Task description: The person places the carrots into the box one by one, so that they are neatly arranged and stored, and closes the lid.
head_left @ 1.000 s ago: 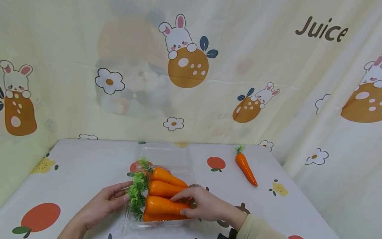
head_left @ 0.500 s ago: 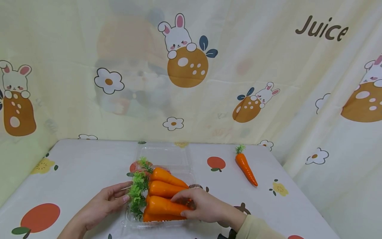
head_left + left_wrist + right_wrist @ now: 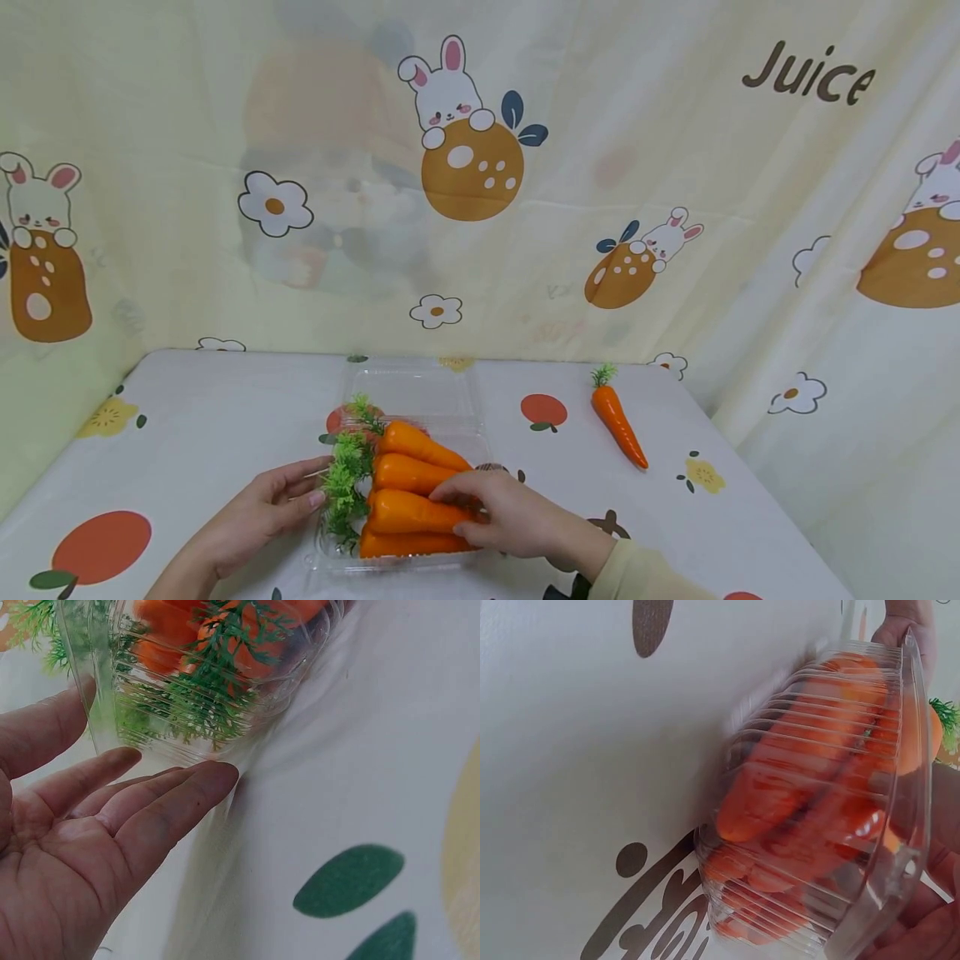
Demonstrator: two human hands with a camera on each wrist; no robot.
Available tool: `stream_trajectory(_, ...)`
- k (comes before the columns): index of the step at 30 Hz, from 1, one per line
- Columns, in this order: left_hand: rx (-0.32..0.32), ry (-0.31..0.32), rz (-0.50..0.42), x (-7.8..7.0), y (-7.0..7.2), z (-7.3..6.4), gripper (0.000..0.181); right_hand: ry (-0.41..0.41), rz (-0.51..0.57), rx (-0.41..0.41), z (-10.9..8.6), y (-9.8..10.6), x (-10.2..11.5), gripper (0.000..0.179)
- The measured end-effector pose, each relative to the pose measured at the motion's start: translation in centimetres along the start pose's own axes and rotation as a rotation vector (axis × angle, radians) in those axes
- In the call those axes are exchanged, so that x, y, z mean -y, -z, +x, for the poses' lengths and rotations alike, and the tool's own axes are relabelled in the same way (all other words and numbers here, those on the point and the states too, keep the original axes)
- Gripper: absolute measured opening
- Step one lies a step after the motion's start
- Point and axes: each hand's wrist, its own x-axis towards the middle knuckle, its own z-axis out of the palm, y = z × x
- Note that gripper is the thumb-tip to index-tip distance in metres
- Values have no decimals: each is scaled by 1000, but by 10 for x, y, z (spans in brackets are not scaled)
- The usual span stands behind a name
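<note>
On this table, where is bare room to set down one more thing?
Bare cloth lies left of the left hand, also between the clear box and the lone carrot, and right of that carrot. The box itself is crowded: carrots lie side by side, with the right hand on them.

Clear ribbed box (image 3: 862,922) sits on pale cloth (image 3: 570,735), brown print (image 3: 631,860); orange carrots (image 3: 795,765) inside. Right hand (image 3: 930,930) is lower right, left hand (image 3: 911,634) at far end. Green leaves (image 3: 946,720), right edge.
</note>
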Motion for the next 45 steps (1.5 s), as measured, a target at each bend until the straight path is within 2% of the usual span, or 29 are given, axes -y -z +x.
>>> stream_trajectory(30,7,-12,2,0,1,0,72,-8,-157,-26,1,0,0,29)
stream_trajectory(37,6,-14,6,-1,0,0,71,-16,-234,-59,-1,0,1,27)
stream_trajectory(45,9,-17,17,-2,0,0,69,-21,-254,-76,-2,-1,1,27)
